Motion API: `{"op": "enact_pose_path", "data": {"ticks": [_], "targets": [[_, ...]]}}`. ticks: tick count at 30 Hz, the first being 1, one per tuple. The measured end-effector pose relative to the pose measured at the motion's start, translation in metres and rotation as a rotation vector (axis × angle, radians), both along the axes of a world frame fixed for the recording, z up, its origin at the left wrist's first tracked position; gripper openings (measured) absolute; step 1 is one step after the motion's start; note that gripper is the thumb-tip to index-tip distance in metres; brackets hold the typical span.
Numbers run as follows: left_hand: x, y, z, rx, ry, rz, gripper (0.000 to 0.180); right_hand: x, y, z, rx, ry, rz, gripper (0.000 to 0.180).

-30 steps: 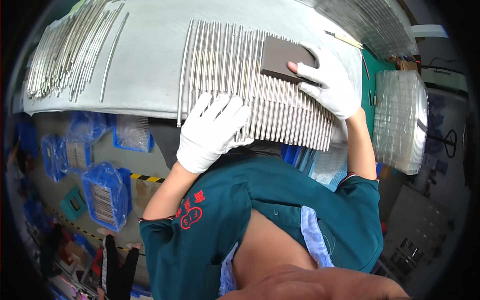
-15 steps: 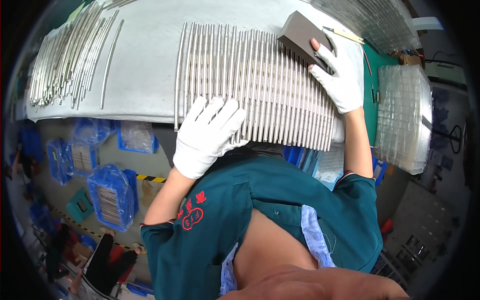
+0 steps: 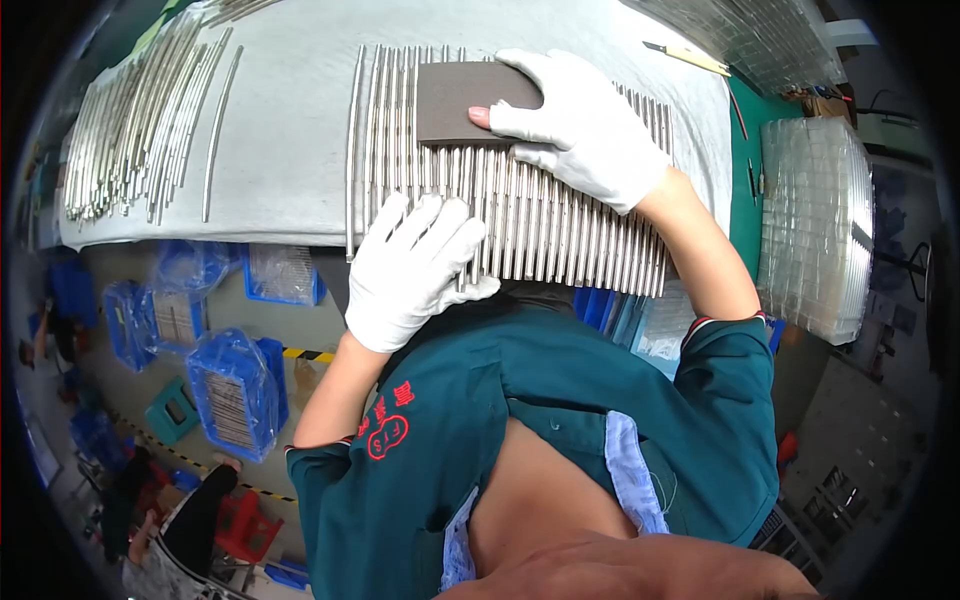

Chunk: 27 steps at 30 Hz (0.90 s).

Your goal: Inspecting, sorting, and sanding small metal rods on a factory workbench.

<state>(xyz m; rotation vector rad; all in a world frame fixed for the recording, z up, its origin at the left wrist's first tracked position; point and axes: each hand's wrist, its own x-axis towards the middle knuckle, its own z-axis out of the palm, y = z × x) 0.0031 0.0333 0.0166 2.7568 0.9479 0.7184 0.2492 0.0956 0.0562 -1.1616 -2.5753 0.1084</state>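
A row of thin silvery metal rods (image 3: 520,215) lies side by side on the pale cloth-covered table, their near ends at its front edge. My right hand (image 3: 580,130), in a white glove with a bare fingertip showing, grips a flat grey-brown rectangular block (image 3: 445,105). The block rests across the far half of the rods, left of the hand. My left hand (image 3: 410,265), also gloved, lies over the near ends of the left-hand rods. Its fingers are slightly apart and its thumb stretches along the rod ends. One rod (image 3: 354,150) sits a little apart at the row's left.
Another bundle of rods (image 3: 140,130) lies on the left of the table, with a single rod (image 3: 221,135) beside it. A yellow cutter knife (image 3: 690,58) is at the far right. Plastic-wrapped stacks (image 3: 815,230) stand to the right. Blue crates (image 3: 235,395) sit on the floor at left.
My right hand has slid the block leftward across the rods from the far right end, and it now lies flat. My left hand has stayed in nearly the same place.
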Motion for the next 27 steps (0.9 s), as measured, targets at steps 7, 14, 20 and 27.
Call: {"op": "enact_pose_path", "data": {"ticks": [7,14,20,27], "targets": [[0.003,0.0,0.002,0.024,-0.024,0.008,0.05,0.016,-0.003,0.001,-0.024,0.007,-0.014,0.045],[0.001,-0.001,-0.003,0.017,-0.043,0.017,0.048,0.025,-0.011,0.003,-0.073,-0.051,-0.066,0.046],[0.001,0.0,-0.001,-0.001,-0.039,0.011,0.046,0.061,-0.014,-0.004,-0.126,0.477,-0.449,0.049],[0.002,0.003,0.01,-0.07,0.105,-0.012,0.046,0.086,0.006,-0.033,0.002,0.768,-0.668,0.054]]}}
